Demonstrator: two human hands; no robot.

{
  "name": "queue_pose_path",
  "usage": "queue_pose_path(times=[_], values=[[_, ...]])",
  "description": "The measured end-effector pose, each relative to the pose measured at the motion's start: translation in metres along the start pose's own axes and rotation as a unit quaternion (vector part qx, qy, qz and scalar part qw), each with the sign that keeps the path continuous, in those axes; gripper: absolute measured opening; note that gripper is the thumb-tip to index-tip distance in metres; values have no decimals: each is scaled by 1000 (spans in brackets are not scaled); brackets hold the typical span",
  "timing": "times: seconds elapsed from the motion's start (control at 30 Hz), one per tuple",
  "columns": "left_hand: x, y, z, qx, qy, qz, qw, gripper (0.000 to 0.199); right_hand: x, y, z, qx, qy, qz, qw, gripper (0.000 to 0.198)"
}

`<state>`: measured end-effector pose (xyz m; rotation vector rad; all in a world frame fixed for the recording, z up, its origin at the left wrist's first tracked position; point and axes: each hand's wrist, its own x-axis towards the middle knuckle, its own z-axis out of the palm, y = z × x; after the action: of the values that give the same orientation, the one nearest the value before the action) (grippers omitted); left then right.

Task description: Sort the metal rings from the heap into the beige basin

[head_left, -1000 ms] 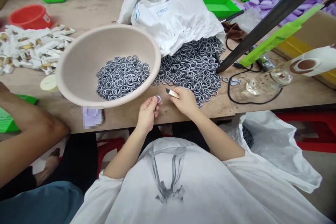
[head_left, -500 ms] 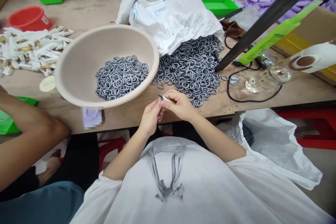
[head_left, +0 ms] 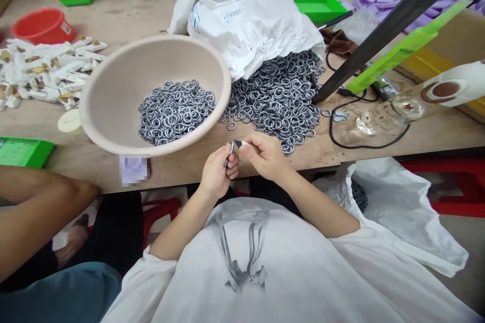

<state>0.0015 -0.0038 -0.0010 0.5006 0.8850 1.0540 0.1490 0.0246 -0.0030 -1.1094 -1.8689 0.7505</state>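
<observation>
Two grips now: pinching a grey ring (head_left: 231,149) in the left hand (head_left: 216,171), gripping a dark-tipped tool (head_left: 238,144) in the right hand (head_left: 267,156), with its tip close beside the ring, at the table edge (head_left: 178,172). Best to pinch firmly, angling that tip clear of skin.

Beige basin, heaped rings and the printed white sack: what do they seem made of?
Beige basin: probably plastic, matte; smooth surface, thick rounded rim. Heaped rings: metal or rubber, the look leaves it open; satiny dark grey with pale highlights. White sack: likely plastic, perhaps woven; crisp creases, blue print.
</observation>
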Motion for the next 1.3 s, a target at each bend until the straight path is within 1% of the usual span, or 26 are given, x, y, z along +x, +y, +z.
queue_pose_path(times=[0.1, 0.17, 0.23, 0.3, 0.33, 0.4, 0.47, 0.5, 0.57, 0.63, 0.7, 0.77, 0.83, 0.9, 0.93, 1.0, 1.03, 1.07, 1.1, 1.13, 1.17, 1.2, 1.23, 1.27, 1.3], values=[[1, -1, -1, -7, 17, 5, 1000, 44, -8, -7, -1, -76, -38, -38, 996, 44], [1, -2, -1, -4, 18, 4, 1000, 43, -11, -10, 0, -98, -44, -45, 993, 46], [-2, -2, 0, 1, 10, 4, 1000, 42, -10, -9, 1, -100, -48, -47, 993, 47], [-8, -1, 3, 13, -11, 0, 1000, 41, -6, -3, 1, -86, -54, -28, 994, 47], [-12, 1, 5, 23, -31, -4, 999, 41, -3, 2, 0, -78, -52, -5, 996, 48], [-19, 4, 8, 44, -79, -9, 996, 44, 4, 12, -1, -55, -33, 56, 996, 49], [-23, 8, 10, 55, -103, 2, 993, 45, 9, 19, -2, -22, -3, 100, 995, 50], [-23, 10, 10, 54, -95, 14, 994, 44, 10, 20, -2, 0, 13, 104, 994, 49], [-20, 12, 8, 47, -50, 31, 997, 40, 10, 16, -1, 40, 28, 82, 995, 46], [-16, 12, 4, 43, -13, 26, 999, 37, 7, 8, 1, 63, 9, 40, 997, 43], [-12, 10, 1, 47, -12, 6, 999, 39, 4, 0, 4, 91, -32, 22, 995, 39], [-10, 6, -2, 57, -32, -10, 998, 41, 2, -4, 8, 127, -60, 35, 989, 37], [-11, 2, -5, 68, -47, -17, 996, 42, 1, -2, 10, 147, -67, 61, 985, 38], [-15, -1, -6, 83, -62, -18, 994, 42, 4, 6, 12, 124, -56, 82, 987, 42], [-19, 0, -7, 97, -71, -14, 993, 42, 6, 11, 12, 93, -49, 91, 990, 42], [-28, 7, -7, 164, -87, 24, 982, 40, 13, 21, 12, -9, -45, 93, 995, 38], [-32, 14, -7, 219, -88, 63, 970, 38, 17, 25, 13, -79, -55, 88, 991, 33], [-35, 24, -8, 285, -80, 118, 948, 34, 21, 28, 13, -153, -72, 82, 982, 28], [-37, 36, -8, 358, -62, 186, 913, 29, 26, 30, 14, -224, -94, 80, 967, 29], [-36, 50, -9, 426, -32, 259, 866, 26, 30, 30, 16, -286, -115, 84, 948, 36], [-32, 65, -11, 488, 7, 327, 809, 28, 34, 29, 18, -335, -133, 92, 928, 41], [-26, 80, -13, 545, 53, 377, 747, 30, 38, 28, 21, -370, -147, 102, 912, 43], [-18, 93, -16, 599, 106, 394, 689, 32, 41, 27, 23, -394, -157, 108, 899, 41], [-10, 105, -19, 649, 151, 385, 638, 32, 44, 25, 25, -408, -162, 111, 892, 38], [-3, 114, -22, 689, 184, 372, 594, 31, 45, 24, 27, -414, -164, 111, 889, 36]])
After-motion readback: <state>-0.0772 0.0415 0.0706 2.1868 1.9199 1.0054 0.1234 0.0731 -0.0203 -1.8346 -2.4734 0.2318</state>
